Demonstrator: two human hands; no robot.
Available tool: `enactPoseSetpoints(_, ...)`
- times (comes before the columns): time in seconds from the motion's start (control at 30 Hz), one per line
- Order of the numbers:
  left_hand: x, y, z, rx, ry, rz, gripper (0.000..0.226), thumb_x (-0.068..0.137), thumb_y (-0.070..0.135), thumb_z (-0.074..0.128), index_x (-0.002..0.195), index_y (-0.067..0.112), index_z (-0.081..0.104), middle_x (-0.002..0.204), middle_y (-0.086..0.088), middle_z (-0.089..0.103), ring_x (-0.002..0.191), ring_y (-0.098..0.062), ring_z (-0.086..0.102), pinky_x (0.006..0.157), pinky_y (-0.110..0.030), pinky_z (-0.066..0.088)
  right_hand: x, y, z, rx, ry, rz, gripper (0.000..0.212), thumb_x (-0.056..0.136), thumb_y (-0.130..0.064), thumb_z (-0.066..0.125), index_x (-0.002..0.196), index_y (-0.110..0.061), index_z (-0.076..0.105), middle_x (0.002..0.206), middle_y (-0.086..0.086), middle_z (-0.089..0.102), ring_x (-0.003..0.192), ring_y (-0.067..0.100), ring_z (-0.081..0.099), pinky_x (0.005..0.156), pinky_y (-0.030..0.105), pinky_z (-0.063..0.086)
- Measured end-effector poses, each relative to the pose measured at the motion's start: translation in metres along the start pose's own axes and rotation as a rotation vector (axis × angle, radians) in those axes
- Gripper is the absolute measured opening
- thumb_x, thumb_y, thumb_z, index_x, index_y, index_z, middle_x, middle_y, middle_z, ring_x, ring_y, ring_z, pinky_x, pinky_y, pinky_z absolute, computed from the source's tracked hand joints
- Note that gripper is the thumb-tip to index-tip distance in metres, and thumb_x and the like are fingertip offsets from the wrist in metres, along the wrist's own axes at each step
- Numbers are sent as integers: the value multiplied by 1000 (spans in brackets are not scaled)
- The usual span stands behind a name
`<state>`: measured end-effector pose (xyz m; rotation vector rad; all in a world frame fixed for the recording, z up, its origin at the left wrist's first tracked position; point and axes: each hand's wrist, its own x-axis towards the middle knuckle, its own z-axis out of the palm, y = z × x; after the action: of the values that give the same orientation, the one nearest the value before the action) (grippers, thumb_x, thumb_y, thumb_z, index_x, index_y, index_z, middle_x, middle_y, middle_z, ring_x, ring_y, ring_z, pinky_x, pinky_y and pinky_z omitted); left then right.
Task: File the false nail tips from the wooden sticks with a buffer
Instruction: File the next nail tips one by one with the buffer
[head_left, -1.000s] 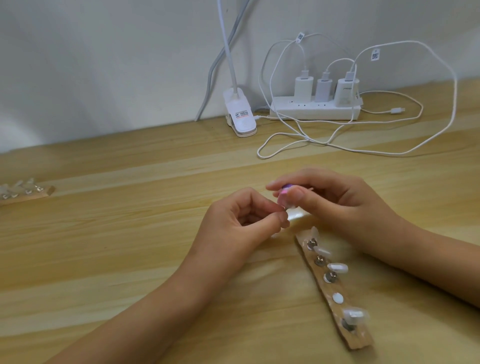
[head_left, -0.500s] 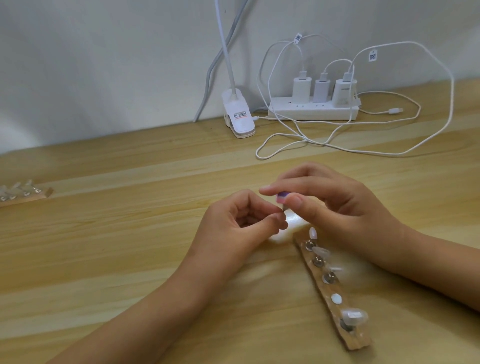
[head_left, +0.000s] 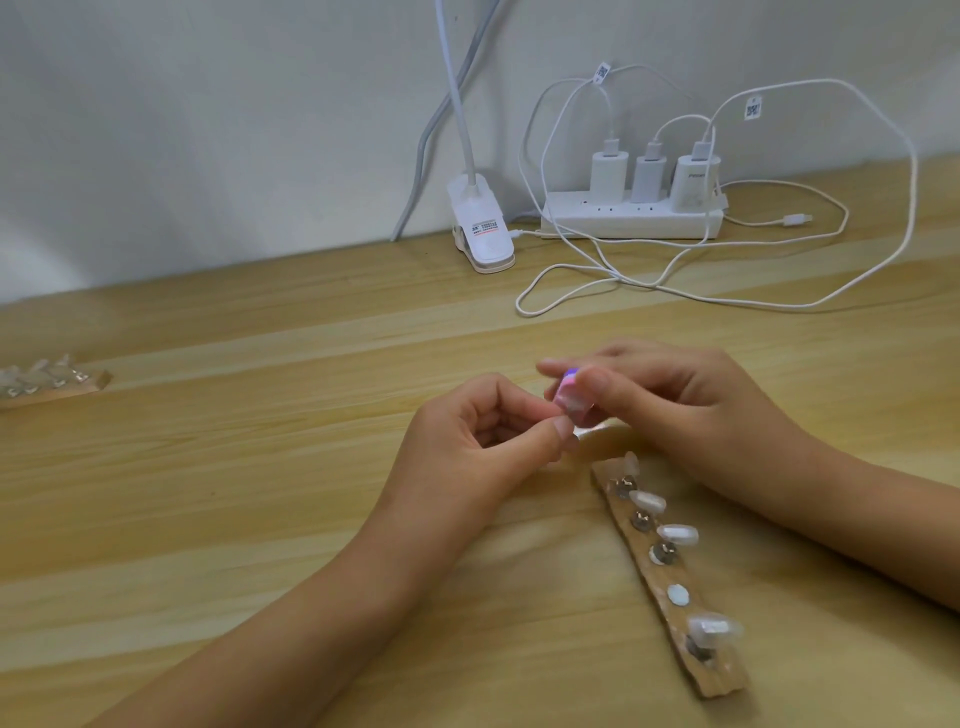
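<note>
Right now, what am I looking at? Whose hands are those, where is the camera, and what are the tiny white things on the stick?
There is no machine here. The picture comes from a camera worn on a person's head, looking down at their own two hands. The right hand holds a small pink and purple buffer, a block for smoothing, in its grip. The left hand pinches something tiny against it, most likely a false nail tip, though the fingers mostly hide it. On the wooden table lies a wooden stick carrying more nail tips on little mounts. A second stick lies far left. By the wall sit a clip lamp and a power strip with chargers and white cables.
</note>
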<state>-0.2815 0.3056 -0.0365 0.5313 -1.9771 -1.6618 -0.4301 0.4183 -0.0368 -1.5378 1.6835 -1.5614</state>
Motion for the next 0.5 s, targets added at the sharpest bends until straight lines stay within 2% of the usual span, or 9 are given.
enactPoseSetpoints(0.1, 0, 1, 0, -8, 1, 0, 11, 79, 5, 74, 74, 12, 68, 75, -6, 75, 69, -10, 68, 69, -22, 54, 1, 1, 0, -47, 39, -55, 27, 98, -31, 59, 88, -14, 77, 107, -7, 73, 110, 8, 65, 91, 16, 47)
enactPoseSetpoints(0.17, 0, 1, 0, -7, 4, 2, 10, 80, 5, 74, 74, 11, 67, 76, -7, 75, 70, -11, 68, 69, -21, 55, 1, -1, 1, -37, 3, -14, 23, 95, -33, 59, 89, -20, 77, 108, -10, 73, 110, 5, 65, 92, 19, 49)
enactPoseSetpoints(0.23, 0, 0, 0, -13, 6, 5, 11, 80, 4, 73, 75, 11, 67, 76, -7, 75, 69, -11, 68, 68, -20, 55, 0, 0, 1, -18, -6, 4, 21, 90, -34, 61, 90, -21, 78, 108, -11, 73, 109, 5, 65, 93, 23, 50)
enactPoseSetpoints(0.3, 0, 1, 0, -15, 4, 3, 12, 80, 4, 74, 74, 12, 68, 75, -6, 75, 69, -11, 68, 68, -19, 55, 0, 1, 0, -59, 20, -34, 25, 89, -36, 60, 92, -18, 78, 110, -11, 72, 109, 6, 65, 91, 18, 48)
enactPoseSetpoints(0.4, -1, 1, 0, -15, 7, 2, 10, 80, 5, 74, 75, 11, 68, 76, -7, 75, 70, -11, 69, 69, -20, 55, 0, -1, 1, -40, -17, 8, 21, 88, -34, 62, 93, -22, 78, 109, -12, 72, 108, 5, 65, 92, 19, 48)
enactPoseSetpoints(0.5, -1, 1, 0, -15, 10, 1, 9, 79, 6, 74, 75, 11, 67, 76, -6, 75, 70, -11, 68, 70, -21, 55, 0, 0, 1, -79, 8, -39, 21, 88, -36, 61, 99, -27, 76, 108, -10, 72, 107, 8, 65, 92, 20, 49)
